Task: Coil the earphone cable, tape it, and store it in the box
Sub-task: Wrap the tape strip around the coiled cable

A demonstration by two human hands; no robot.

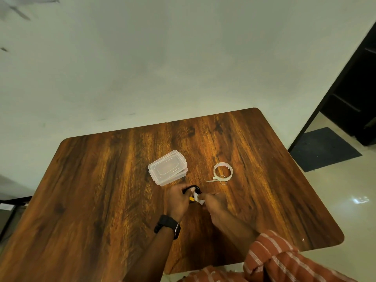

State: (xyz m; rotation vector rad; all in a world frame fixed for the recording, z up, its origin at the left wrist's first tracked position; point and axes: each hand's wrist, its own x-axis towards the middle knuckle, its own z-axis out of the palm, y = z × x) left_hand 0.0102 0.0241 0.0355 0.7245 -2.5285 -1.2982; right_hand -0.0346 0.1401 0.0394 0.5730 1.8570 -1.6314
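My left hand (179, 200) grips a small black coil of earphone cable (192, 188) with a yellow part showing under the fingers. My right hand (213, 202) pinches a white strip of tape (197, 198) that lies against the coil. Both hands meet over the middle of the wooden table (101, 190). A clear plastic box (167, 170) with its lid on stands just beyond my left hand. The white tape roll (222, 172) lies to the box's right, with a loose end trailing toward me. Most of the cable is hidden by my fingers.
Small scissors (217, 180) lie against the tape roll's near side. A black watch (167, 226) sits on my left wrist. The table's far edge meets a pale wall. A dark doorway and a floor mat (325, 149) are at the right.
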